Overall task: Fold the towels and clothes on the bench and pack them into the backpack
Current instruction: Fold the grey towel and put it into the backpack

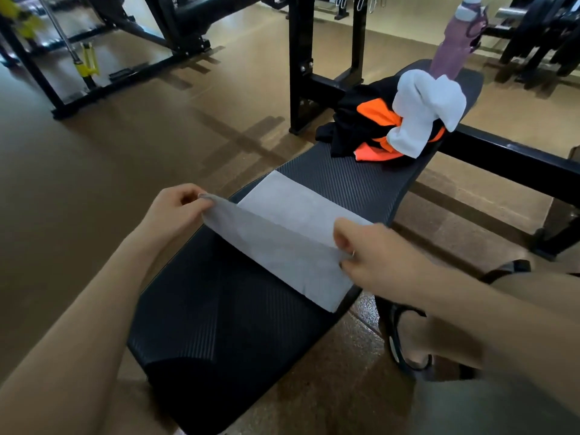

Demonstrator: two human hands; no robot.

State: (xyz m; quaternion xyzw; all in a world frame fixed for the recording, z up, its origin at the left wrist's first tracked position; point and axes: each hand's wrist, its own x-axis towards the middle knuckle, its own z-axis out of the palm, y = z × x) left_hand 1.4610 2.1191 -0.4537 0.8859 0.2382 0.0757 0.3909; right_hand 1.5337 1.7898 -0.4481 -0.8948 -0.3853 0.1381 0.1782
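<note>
Purple water bottle point(455, 42) standing upright at the far end of the worktop point(351, 180). Black rack frame point(326, 58) rising just behind the bottle, to its left. Yellow-handled machine point(86, 62) sitting well left of the bottle. Weight plates point(546, 32) leaning right of it. Brown floor point(94, 171) spreading all around.

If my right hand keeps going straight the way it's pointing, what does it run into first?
The right hand points left across the bench, so it would likely meet the raised flap of the grey towel it already pinches; depth beyond that is unclear.
</note>
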